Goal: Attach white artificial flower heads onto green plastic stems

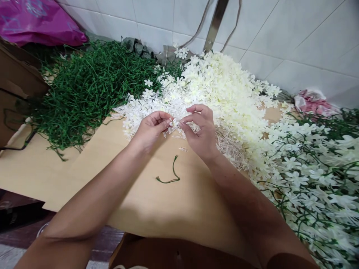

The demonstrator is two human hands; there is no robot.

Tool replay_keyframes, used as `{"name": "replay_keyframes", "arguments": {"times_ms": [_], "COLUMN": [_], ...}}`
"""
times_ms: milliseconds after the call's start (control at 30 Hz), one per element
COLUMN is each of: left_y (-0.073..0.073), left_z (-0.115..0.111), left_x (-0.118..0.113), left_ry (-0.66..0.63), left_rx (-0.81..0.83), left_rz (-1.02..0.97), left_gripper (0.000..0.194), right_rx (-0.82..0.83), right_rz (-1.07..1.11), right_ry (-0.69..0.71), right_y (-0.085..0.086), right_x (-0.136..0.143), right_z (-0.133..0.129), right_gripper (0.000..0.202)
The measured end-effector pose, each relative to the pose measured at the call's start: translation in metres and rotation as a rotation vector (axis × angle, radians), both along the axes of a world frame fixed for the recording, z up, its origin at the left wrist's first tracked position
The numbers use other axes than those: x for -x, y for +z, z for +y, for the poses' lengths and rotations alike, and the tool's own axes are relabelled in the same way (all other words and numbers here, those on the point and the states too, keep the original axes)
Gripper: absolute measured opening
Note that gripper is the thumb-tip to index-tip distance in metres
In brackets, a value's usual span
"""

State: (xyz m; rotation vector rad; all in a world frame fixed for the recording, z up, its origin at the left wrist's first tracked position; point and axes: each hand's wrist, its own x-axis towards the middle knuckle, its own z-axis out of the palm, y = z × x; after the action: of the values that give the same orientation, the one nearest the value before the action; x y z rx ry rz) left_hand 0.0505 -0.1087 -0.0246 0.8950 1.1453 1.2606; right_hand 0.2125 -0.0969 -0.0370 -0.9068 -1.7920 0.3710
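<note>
Left hand [155, 127] pinches a white flower [174, 123].

Magenta plastic bag [42, 22] at far left, white tiled wall [280, 33], crumpled pink-and-white bag [315, 102] at right

We see bright, cool light washing the white blossoms [224, 82] pale, soft shadows across the tan board [146, 201], and wide-angle stretching toward the edges.
</note>
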Motion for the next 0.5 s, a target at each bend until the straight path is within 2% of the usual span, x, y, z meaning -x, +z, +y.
{"name": "replay_keyframes", "arguments": {"times_ms": [300,500], "left_y": [-0.005,-0.003], "left_z": [-0.002,-0.003], "left_x": [-0.001,-0.005], "left_ry": [-0.027,0.000], "left_rx": [0.005,0.005], "left_rz": [-0.078,-0.040], "left_gripper": [0.031,0.026], "right_rx": [0.249,0.300], "right_rz": [0.147,0.166], "right_ry": [0.135,0.211], "right_y": [-0.010,-0.012], "right_x": [0.002,0.005], "right_z": [0.004,0.004], "right_gripper": [0.006,0.008]}}
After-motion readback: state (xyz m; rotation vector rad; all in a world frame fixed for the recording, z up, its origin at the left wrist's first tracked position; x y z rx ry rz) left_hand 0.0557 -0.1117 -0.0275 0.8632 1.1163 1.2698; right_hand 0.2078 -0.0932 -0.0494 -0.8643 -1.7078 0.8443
